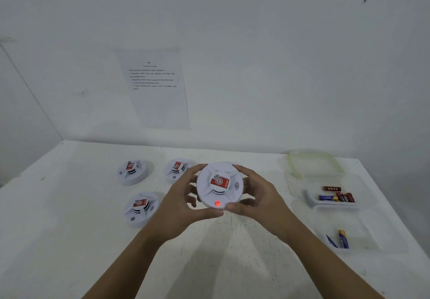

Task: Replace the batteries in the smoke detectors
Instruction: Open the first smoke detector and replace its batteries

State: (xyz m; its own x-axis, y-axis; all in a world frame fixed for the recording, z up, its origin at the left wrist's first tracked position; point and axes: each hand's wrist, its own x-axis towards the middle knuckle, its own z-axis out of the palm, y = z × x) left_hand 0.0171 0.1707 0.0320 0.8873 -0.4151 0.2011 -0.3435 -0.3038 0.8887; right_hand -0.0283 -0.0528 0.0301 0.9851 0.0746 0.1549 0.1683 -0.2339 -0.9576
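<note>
Smoke detector [220, 186] sits above mid-worktop [69, 240], its rim gripped by the left hand [186, 196] and right hand [253, 196]. Its red light [217, 203] glows, so this one looks finished. The three other detectors [132, 172] at left probably remain.

White smoke detector [220, 186] with red label [220, 181] and glowing red light [217, 203], white table [69, 240], red and blue-yellow batteries [337, 197]

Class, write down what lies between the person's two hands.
A white smoke detector, its red light lit, held at the rim by the left hand and the right hand, as the head view shows.
</note>
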